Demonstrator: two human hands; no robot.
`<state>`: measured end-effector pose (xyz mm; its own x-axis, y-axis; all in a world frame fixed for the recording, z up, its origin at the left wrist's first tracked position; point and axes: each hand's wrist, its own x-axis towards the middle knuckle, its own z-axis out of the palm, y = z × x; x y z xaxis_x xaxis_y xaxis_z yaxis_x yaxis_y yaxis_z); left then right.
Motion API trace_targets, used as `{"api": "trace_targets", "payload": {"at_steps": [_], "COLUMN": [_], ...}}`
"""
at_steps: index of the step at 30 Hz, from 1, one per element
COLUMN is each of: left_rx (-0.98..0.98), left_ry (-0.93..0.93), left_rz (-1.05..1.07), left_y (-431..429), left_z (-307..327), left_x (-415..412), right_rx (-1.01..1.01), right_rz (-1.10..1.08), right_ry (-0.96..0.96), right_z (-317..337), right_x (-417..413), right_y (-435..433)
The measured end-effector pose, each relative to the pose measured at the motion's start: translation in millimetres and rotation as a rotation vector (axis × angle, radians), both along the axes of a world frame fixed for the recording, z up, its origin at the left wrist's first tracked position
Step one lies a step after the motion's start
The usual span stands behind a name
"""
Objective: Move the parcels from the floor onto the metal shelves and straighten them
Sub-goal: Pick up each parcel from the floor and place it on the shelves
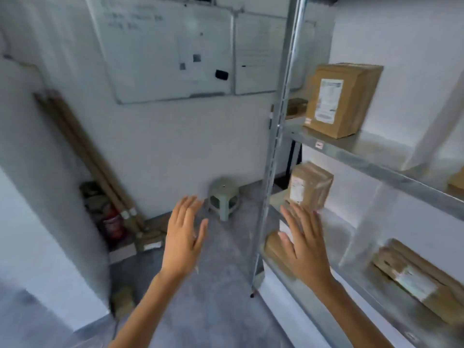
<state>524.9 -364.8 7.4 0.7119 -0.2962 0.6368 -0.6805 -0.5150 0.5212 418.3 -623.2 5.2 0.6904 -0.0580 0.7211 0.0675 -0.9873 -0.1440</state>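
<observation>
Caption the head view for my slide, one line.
Open left hand and open right hand raised before metal shelves holding brown parcels; green stool beyond.

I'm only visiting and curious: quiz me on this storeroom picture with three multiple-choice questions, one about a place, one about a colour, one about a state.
1. Where is the small stool? A on the floor; B on a table; C hung on a hook.
2. What colour is the parcel on the upper shelf? A blue; B brown; C black.
3. How are the left hand and right hand? A clenched fists; B open; C clasped together.

Answers: 1 A, its legs stand on the grey floor. 2 B, brown wrapping under a white label. 3 B, both show straight, spread fingers.
</observation>
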Motion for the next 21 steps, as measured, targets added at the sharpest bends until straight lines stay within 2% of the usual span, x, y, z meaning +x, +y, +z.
{"api": "trace_targets", "payload": {"at_steps": [4,9,15,21], "left_rx": [0.037,0.029,0.037,0.084], "left_ry": [0.099,0.147,0.188,0.213], "left_rz": [0.226,0.393,0.429,0.375], "left_y": [101,166,174,147], "left_z": [-32,-50,-72,-91], "left_x": [7,22,88,214], "right_rx": [0.046,0.084,0.095,0.138], "right_rz": [0.102,0.199,0.254,0.237], "right_ry": [0.144,0.262,0.349,0.359], "right_z": [-33,-63,-93,-118], "right_x": [39,90,175,292], "right_y": [62,98,105,86]}}
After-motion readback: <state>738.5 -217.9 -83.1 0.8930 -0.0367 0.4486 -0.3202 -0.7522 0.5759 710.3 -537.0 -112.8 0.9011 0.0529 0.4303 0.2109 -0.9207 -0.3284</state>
